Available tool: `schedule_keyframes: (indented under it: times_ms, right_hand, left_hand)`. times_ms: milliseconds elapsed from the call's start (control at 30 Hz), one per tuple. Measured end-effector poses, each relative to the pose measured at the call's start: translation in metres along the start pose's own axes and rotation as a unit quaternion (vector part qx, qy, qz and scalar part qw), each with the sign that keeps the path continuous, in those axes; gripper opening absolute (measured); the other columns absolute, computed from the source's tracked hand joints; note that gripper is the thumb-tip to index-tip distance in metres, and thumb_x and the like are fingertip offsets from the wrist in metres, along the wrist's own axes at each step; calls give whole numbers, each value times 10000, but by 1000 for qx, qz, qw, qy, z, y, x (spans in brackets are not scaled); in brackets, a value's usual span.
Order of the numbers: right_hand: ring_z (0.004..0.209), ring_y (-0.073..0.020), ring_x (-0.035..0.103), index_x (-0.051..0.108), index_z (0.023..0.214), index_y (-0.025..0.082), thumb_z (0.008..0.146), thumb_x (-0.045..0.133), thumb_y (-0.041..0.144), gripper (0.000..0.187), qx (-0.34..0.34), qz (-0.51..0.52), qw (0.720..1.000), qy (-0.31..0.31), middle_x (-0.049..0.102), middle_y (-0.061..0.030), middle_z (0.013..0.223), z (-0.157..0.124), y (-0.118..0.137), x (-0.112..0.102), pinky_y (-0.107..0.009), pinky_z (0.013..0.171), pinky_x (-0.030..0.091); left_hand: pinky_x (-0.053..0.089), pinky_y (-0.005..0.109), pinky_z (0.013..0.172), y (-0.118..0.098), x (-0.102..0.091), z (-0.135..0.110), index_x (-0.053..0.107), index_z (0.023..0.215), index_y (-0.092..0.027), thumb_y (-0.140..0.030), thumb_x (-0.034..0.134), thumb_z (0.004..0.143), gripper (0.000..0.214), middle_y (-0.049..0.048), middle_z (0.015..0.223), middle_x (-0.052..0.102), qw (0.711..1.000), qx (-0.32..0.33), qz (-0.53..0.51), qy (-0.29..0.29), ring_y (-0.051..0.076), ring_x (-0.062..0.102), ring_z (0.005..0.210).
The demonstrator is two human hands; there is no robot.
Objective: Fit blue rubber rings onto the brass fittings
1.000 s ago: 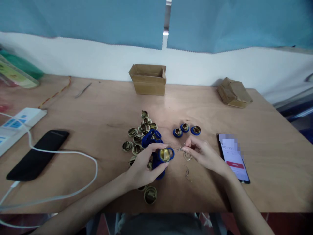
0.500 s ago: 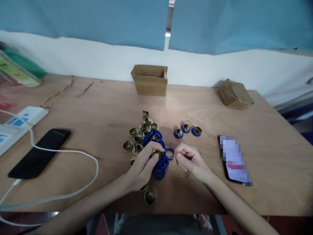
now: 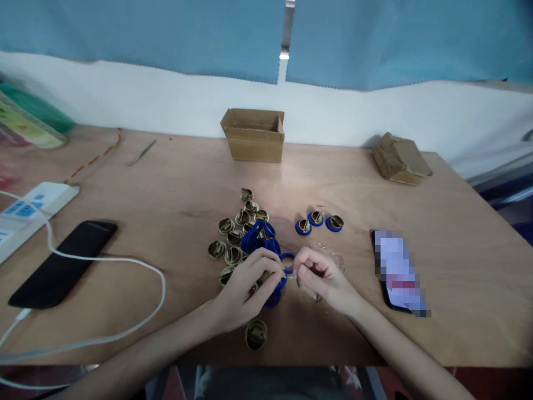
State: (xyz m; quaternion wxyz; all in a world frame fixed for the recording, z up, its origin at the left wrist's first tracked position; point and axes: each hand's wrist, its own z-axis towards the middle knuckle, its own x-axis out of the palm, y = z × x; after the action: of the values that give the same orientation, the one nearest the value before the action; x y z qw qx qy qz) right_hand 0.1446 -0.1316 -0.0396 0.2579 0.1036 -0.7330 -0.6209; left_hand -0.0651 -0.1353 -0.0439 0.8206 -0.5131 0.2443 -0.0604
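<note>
My left hand (image 3: 244,291) is closed around a round brass-coloured piece with a clip on its back (image 3: 261,279), mostly covered by my fingers. My right hand (image 3: 325,279) is pinched just to its right, thumb against forefinger; what it holds is too small to make out. A thin pale line shows between the two hands. Blue rings (image 3: 261,238) lie heaped beyond and under my left fingers. Several more brass clip-backed pieces (image 3: 226,225) are spread left of the heap, and one (image 3: 255,334) sits near the table's front edge. Thin wire rings (image 3: 340,261) lie behind my right hand.
Three brass pieces set in blue rings (image 3: 315,218) stand right of the heap. A phone (image 3: 397,272) lies at right, a black phone (image 3: 62,264) with a white cable (image 3: 125,257) at left. An open cardboard box (image 3: 255,149) and a crumpled one (image 3: 402,159) are at the back.
My left hand has moved slightly down and its fingers have turned, covering more of the blue rings. My right hand has shifted a little left and down, still pinched.
</note>
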Motion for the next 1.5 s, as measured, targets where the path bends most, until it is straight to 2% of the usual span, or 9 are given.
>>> schedule_keyframes:
  times_ms: [133,433,567,633,767,967,1133,1367,1500]
  right_hand:
    - [388,-56,348,588,870,187,958,621,532,357,20,-20,1000,-5,439,103,516,-1,3,0,-191,390,258]
    - [322,-58,481,602,908,172,980,624,432,271,122,48,988,78,586,80,438,-1,5,-7,-138,373,309]
    - [305,-84,509,564,843,188,944,673,406,265,114,168,977,68,615,64,446,-1,0,-12,-153,363,402]
    - [309,-90,509,553,823,193,952,665,391,261,96,223,968,66,620,57,462,-1,-1,-15,-164,358,428]
    - [330,-72,495,569,811,187,981,643,372,262,63,259,962,58,591,62,470,-1,-1,-15,-152,374,427]
    - [429,-86,571,615,823,177,894,767,359,249,60,241,968,34,636,38,562,0,-5,-12,-170,426,456]
    - [442,-64,507,629,827,164,942,715,326,217,63,244,966,47,583,47,553,3,-5,-10,-177,476,409]
    - [437,-42,366,684,858,160,939,717,300,166,78,238,967,48,490,81,524,6,-7,-5,-178,484,333]
    - [421,-41,427,711,854,145,914,746,291,162,92,219,970,41,532,68,506,6,-11,-5,-166,470,359]
  left_hand:
    - [491,275,815,1,0,2,581,939,-201,-102,470,1004,162,51,955,626,1000,-4,-24,-7,155,621,916]
    - [486,253,815,5,1,1,600,935,-184,-105,485,1002,155,48,953,628,1000,0,-22,-11,142,623,910]
    - [489,244,837,8,-1,-2,602,1102,-211,-177,530,1008,123,35,986,673,998,-50,-47,-8,138,644,914]
    - [498,236,816,11,0,-4,536,1244,-242,-258,591,997,254,18,983,694,993,-75,-96,-11,132,653,878]
    - [521,231,796,16,2,-8,505,1259,-272,-377,831,815,561,-6,973,729,976,-98,-192,-29,140,677,868]
    - [553,220,668,13,4,-7,675,1054,-228,-279,971,590,553,-6,937,756,949,-213,-232,-30,119,656,707]
    - [588,234,701,9,5,-1,676,1145,-255,-183,930,631,578,-1,988,764,930,-243,-275,-18,131,714,749]
    - [590,296,858,2,3,3,667,1206,-251,-166,862,700,549,13,1022,767,937,-254,-240,2,177,740,923]
    - [569,297,890,3,3,3,649,1200,-252,-156,867,694,560,13,1041,764,948,-234,-213,12,188,735,977]
